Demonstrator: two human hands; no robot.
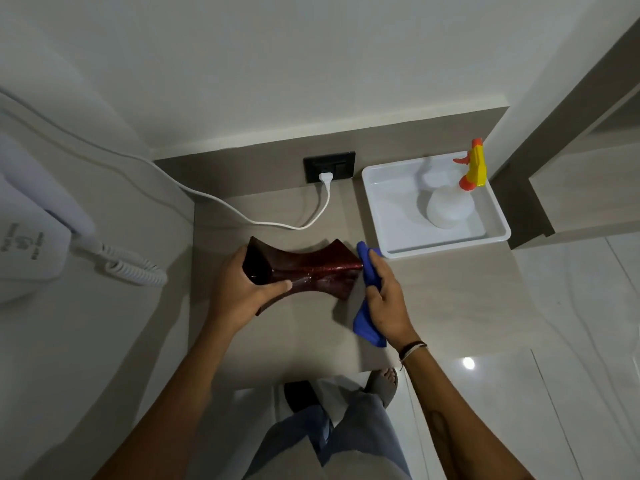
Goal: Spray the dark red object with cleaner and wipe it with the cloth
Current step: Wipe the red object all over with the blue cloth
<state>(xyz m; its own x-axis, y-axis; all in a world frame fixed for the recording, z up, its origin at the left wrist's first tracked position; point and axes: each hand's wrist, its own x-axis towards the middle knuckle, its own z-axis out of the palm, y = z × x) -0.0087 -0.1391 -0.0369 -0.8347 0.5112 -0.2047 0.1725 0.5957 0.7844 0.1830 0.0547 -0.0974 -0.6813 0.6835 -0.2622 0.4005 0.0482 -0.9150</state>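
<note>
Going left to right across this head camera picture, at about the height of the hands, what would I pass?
White wall phone with coiled cord → left hand gripping the dark red glossy curved object → blue cloth in the right hand. The white plastic tray holding the spray bottle lies farther back, right.

Only one thing carried any writing: the white wall-mounted hair dryer unit at the left edge, with its coiled cord. Small grey lettering ran in two lines around a little emblem on its face, but it lay sideways to the camera and was too small and blurred to make out a single word. No brand, number or sign could be read anywhere else in the head view.
</note>
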